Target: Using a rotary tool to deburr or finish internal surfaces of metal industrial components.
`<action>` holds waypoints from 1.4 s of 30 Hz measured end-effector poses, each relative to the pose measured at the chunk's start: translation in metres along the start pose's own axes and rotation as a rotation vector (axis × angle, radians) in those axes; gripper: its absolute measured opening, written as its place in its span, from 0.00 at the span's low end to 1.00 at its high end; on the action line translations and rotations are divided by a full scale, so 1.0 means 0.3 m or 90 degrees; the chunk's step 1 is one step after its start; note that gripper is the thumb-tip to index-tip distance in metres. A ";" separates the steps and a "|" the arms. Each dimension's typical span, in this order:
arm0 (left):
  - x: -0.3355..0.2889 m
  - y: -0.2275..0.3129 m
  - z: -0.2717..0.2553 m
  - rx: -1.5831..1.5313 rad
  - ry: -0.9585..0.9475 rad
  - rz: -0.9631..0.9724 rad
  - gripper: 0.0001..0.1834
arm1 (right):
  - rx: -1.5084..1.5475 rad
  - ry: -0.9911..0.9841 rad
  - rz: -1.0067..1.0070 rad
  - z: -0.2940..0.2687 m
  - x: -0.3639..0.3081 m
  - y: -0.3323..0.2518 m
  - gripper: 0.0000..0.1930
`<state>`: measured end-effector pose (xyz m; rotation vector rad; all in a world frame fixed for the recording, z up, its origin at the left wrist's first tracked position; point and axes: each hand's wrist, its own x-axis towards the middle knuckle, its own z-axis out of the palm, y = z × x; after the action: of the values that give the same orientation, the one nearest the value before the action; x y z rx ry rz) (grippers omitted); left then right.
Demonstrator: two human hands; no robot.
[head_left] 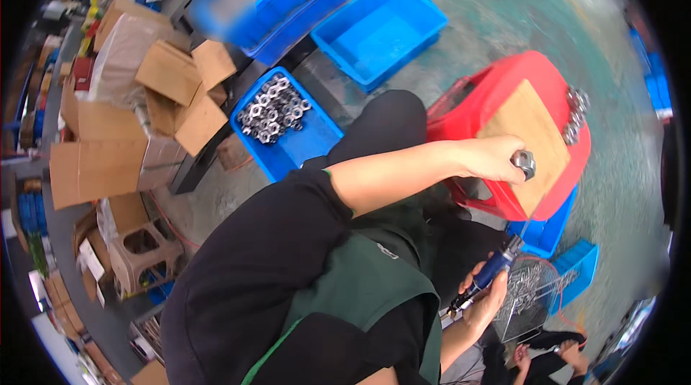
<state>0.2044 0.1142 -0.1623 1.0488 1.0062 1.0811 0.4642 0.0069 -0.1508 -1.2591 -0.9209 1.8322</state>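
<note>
My left hand (pixel 497 157) is closed around a shiny metal hex nut (pixel 525 163), held over a tan board (pixel 529 129) on a red plastic stool (pixel 471 108). In my right hand (pixel 484 300) is a blue-and-black handheld power tool (pixel 493 270). Its thin shaft points up toward the near edge of the stool, apart from the nut. Several more shiny metal fittings (pixel 576 117) lie in a row along the stool's far right edge.
Left of my knee stands a blue bin (pixel 327 129) partly filled with hex nuts (pixel 270 115). A blue tub (pixel 381 28) sits beyond. Open cardboard boxes (pixel 108 162) crowd the left. Near the lower right are a wire basket (pixel 529 306) of metal parts and another person's hands (pixel 572 356).
</note>
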 end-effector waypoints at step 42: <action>-0.452 -0.904 -1.003 0.794 0.171 -0.480 0.26 | -0.211 0.005 0.075 0.200 0.076 -0.016 0.28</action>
<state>-0.0617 -0.0118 -0.4721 1.2694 2.1748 -0.1536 0.4019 0.0193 -0.1405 -1.5487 -1.2059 1.8119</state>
